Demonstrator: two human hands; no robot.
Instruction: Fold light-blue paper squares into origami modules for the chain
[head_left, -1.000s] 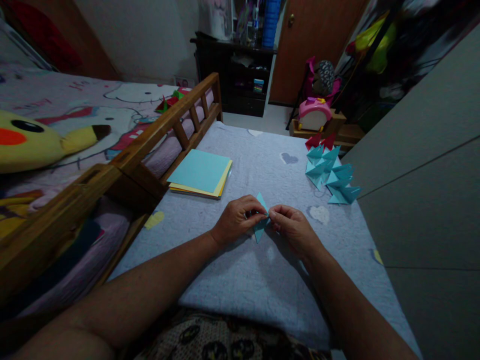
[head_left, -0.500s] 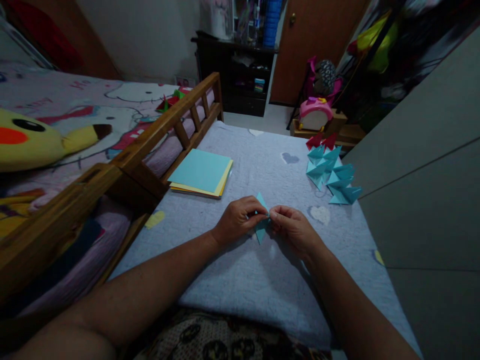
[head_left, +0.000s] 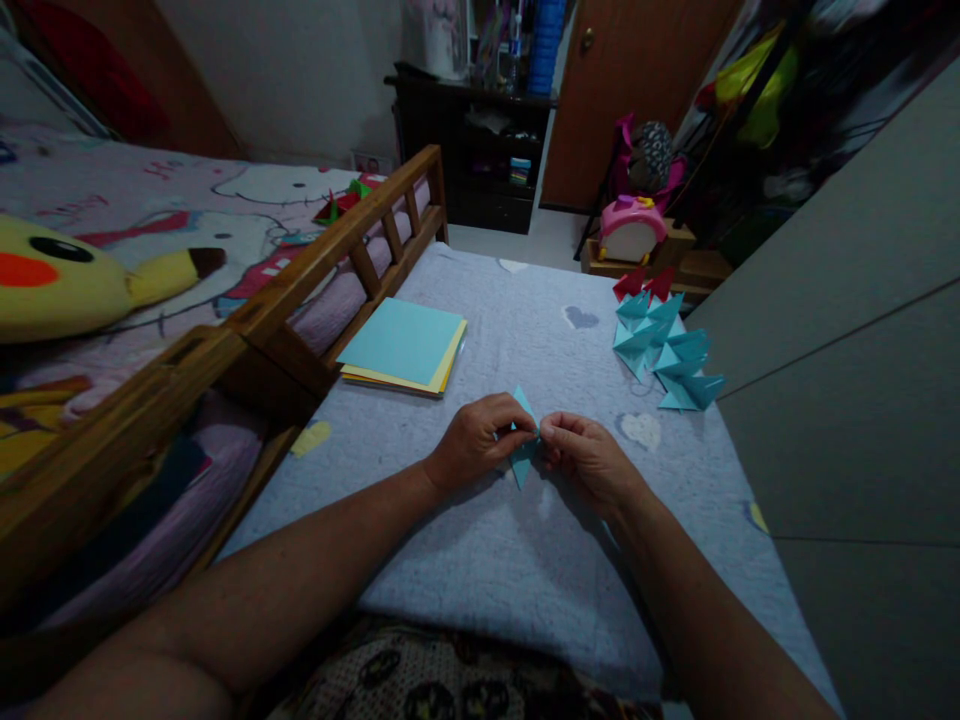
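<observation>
A small folded piece of light-blue origami paper [head_left: 522, 468] is between my two hands, just above or on the bed sheet. My left hand [head_left: 484, 435] pinches it from the left, thumb and index finger closed near its middle. From the right, my right hand [head_left: 586, 455] grips its right tip, thumb against curled fingers. Pointed ends of the paper stick out above and below my left fingertips; its middle is hidden by them. Farther left lies a stack of square paper [head_left: 405, 343], light blue on top with yellow and orange sheets below.
Several folded light-blue paper shapes [head_left: 649, 330] and red ones [head_left: 631, 284] stand at the sheet's far right, beside a pale cabinet [head_left: 862, 330]. A wooden bed rail [head_left: 330, 240] runs along the left. Behind it lies a yellow plush toy [head_left: 67, 290].
</observation>
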